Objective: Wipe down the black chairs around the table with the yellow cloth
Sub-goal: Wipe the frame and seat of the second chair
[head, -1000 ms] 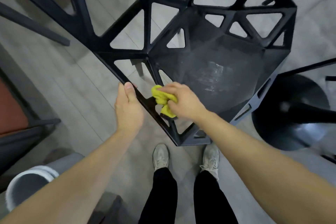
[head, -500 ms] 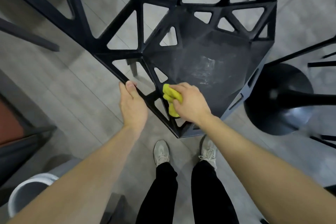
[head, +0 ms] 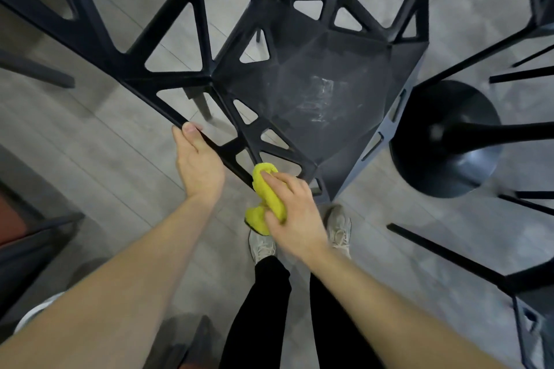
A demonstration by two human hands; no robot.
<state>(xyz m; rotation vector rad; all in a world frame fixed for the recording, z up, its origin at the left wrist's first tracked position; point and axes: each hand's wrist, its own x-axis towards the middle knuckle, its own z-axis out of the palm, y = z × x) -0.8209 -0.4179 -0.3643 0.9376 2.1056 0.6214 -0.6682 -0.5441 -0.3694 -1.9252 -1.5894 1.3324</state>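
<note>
A black chair [head: 314, 75] with a lattice of triangular openings fills the upper middle of the head view; pale smears show on its seat. My left hand [head: 198, 162] grips the chair's near left edge, thumb on top of the rim. My right hand [head: 292, 213] holds the bunched yellow cloth [head: 266, 198] and presses it against the chair's near corner strut. Part of the cloth is hidden under my fingers.
A round black table base [head: 443, 141] stands on the grey floor at the right, with other black chair legs [head: 443, 252] around it. Another chair's dark frame [head: 36, 243] is at the left. A white bucket rim [head: 39, 308] sits at lower left. My shoes are below the chair.
My right hand has slid the cloth down along the chair's near edge toward the corner. My left hand stays on the rim. The camera view has shifted, so the chair appears higher.
</note>
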